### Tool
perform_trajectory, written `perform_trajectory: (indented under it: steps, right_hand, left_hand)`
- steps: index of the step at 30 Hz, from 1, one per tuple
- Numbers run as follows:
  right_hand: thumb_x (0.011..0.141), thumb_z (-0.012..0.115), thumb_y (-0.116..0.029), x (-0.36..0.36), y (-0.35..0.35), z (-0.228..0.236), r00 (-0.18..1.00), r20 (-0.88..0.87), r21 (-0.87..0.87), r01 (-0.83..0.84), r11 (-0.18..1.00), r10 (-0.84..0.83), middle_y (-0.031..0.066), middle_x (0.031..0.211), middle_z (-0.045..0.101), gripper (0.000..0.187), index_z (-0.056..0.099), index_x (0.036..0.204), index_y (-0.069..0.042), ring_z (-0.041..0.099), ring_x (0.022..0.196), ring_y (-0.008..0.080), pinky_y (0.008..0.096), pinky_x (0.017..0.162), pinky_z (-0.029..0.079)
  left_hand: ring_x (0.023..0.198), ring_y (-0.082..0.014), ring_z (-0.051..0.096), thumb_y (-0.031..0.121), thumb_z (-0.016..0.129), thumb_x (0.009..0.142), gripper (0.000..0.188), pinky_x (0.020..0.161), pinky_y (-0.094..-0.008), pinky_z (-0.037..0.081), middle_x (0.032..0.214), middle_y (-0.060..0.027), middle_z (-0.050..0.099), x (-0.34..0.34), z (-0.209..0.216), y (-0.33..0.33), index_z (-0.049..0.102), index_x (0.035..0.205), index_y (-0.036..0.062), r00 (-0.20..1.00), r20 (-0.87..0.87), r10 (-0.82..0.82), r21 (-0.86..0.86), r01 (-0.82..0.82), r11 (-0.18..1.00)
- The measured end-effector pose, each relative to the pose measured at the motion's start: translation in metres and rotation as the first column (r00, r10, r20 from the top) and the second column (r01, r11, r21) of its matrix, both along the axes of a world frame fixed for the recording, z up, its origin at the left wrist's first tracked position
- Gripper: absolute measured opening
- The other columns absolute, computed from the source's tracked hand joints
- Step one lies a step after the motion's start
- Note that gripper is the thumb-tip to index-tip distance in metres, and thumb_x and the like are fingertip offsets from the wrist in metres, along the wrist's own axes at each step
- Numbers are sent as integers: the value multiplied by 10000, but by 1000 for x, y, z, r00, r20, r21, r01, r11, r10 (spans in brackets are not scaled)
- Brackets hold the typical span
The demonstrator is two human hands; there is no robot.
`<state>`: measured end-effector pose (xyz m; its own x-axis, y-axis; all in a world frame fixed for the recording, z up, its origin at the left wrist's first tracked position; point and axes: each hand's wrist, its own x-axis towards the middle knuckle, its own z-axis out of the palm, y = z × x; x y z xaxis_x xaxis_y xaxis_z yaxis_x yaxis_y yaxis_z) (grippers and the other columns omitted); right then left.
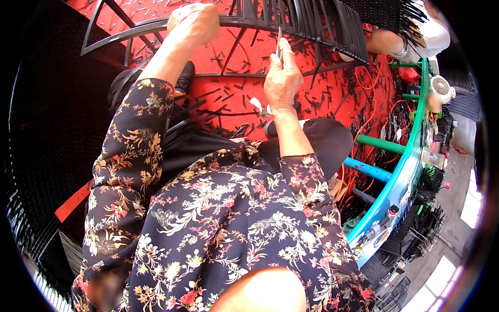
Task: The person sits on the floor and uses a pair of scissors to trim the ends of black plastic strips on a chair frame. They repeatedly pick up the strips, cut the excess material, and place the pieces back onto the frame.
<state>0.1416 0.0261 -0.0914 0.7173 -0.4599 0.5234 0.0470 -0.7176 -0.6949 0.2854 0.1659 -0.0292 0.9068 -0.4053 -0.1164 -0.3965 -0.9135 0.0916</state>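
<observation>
A black frame with a curved rail (pixel 130 32) spans the top of the view, with flat black strips (pixel 317 23) wrapped side by side over its right part. My left hand (pixel 195 23) is closed around the rail, left of the strips. Whether a strip is also in that hand is hidden. In my right hand (pixel 283 86) is a thin pointed knife (pixel 280 44), its blade upward with the tip near the rail's lower edge, by the leftmost strips.
Cut black scraps litter the red floor covering (pixel 244 104). At right, a blue-green ladder-like rack (pixel 410 171) carries a small white fan (pixel 441 89); orange cords (pixel 371 83) trail beside it. Another person's arm (pixel 384 41) reaches in at upper right. Dark woven panels (pixel 47 119) stand at left.
</observation>
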Motion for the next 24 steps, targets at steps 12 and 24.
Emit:
perform_trajectory:
  steps: [12, 24]
  right_hand:
    - [828, 503, -101, -4, -42, 55, 881, -467, -218, -205, 954, 83, 176, 879, 634, 347, 559, 1166, -159, 614, 822, 359, 432, 742, 490]
    - [810, 581, -68, 31, -42, 41, 915, -373, -58, -185, 981, 151, 140, 1058, 625, 338, 586, 1147, -98, 630, 948, 210, 292, 830, 476]
  left_hand:
    - [820, -312, 645, 162, 542, 711, 215, 716, -400, 513, 846, -181, 652, -7, -12, -10, 677, 843, 59, 1000, 1, -8, -10, 8, 1000]
    - [819, -330, 640, 146, 510, 741, 240, 726, -423, 508, 831, -175, 651, 10, 0, 1, 674, 912, 109, 999, -21, 27, -13, -27, 1000]
